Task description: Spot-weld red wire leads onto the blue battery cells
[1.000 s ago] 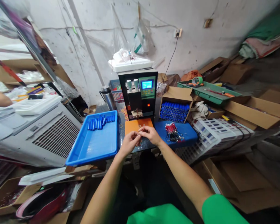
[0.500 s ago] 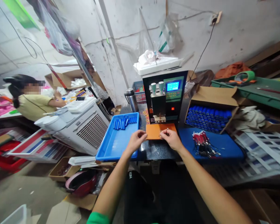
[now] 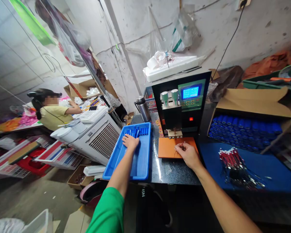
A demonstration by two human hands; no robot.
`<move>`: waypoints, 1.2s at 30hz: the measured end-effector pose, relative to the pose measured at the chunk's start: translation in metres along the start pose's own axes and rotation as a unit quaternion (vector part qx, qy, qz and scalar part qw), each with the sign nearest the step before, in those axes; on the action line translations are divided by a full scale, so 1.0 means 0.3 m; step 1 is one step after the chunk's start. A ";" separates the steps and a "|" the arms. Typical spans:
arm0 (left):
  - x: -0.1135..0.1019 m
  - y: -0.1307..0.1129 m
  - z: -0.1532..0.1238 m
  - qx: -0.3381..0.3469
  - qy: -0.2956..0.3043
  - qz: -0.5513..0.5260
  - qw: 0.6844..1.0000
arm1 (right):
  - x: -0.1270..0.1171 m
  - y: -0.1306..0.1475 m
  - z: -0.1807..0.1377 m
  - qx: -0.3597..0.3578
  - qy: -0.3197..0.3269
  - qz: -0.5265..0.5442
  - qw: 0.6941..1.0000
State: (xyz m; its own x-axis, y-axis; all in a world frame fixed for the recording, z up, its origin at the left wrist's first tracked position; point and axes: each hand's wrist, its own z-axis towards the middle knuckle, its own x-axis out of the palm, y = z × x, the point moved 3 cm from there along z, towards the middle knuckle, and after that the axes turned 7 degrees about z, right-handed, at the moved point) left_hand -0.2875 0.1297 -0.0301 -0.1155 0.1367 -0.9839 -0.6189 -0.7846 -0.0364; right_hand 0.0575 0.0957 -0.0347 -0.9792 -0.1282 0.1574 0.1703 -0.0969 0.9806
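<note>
My left hand [image 3: 130,142] reaches into the blue tray [image 3: 133,160], fingers spread just before a row of small blue cylindrical cells [image 3: 137,131] at its far end. My right hand [image 3: 188,153] rests on the orange pad [image 3: 168,148] in front of the black spot-welding machine [image 3: 183,100], its fingers pinched on something small that I cannot make out. The machine's screen glows blue.
An open cardboard box of blue cells [image 3: 244,131] stands at the right. A bundle of red-and-black wires [image 3: 235,163] lies on a blue mat [image 3: 264,166]. A steel flask [image 3: 142,108] stands behind the tray. A white air cooler [image 3: 97,137] and a seated person [image 3: 50,108] are at the left.
My left hand left the orange pad and moved left into the blue tray toward the cells. My right hand stayed on the pad. The view swung left and closer.
</note>
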 end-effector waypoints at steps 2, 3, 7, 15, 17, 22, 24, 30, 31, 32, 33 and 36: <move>0.014 -0.009 0.009 -0.006 -0.011 -0.005 1.000 | 0.001 -0.001 -0.002 0.007 -0.001 -0.004 1.000; 0.018 -0.011 0.012 -0.004 -0.016 -0.007 1.000 | 0.002 -0.001 -0.003 0.009 -0.002 -0.007 1.000; 0.028 -0.013 0.023 -0.009 -0.040 -0.014 0.999 | 0.004 0.003 -0.009 0.010 -0.009 -0.021 1.000; 0.027 0.015 0.072 -0.043 -0.042 -0.021 0.998 | 0.007 0.004 -0.015 0.012 -0.012 -0.028 0.999; 0.022 0.023 0.082 -0.049 -0.037 -0.027 0.998 | 0.008 0.001 -0.014 0.008 -0.012 -0.026 1.000; 0.018 0.027 0.084 -0.068 -0.032 -0.062 0.995 | 0.010 -0.005 -0.012 0.004 -0.010 -0.020 1.000; 0.020 0.022 0.079 -0.062 -0.032 -0.078 0.995 | 0.009 -0.008 -0.012 0.004 -0.014 -0.024 1.000; 0.031 0.019 0.067 -0.023 -0.010 -0.110 0.994 | 0.009 -0.024 -0.009 0.004 -0.013 -0.039 0.999; 0.030 0.020 0.066 -0.016 -0.009 -0.116 0.993 | 0.009 -0.026 -0.007 0.003 -0.014 -0.039 0.999; 0.028 0.023 0.064 -0.011 -0.009 -0.122 0.992 | 0.010 -0.028 -0.006 0.001 -0.015 -0.039 0.999; 0.025 0.026 0.063 -0.006 -0.009 -0.130 0.991 | 0.011 -0.028 -0.006 0.000 -0.016 -0.040 0.999; 0.004 0.032 0.059 0.010 -0.013 -0.153 0.988 | 0.014 -0.024 -0.004 0.001 -0.019 -0.049 0.999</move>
State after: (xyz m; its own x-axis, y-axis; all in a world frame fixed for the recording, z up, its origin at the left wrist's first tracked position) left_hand -0.3072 0.1331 -0.0287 0.0594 0.3824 -0.9221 -0.6435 -0.6915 -0.3282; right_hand 0.0524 0.0947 -0.0414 -0.9947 -0.0804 0.0641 0.0723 -0.1044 0.9919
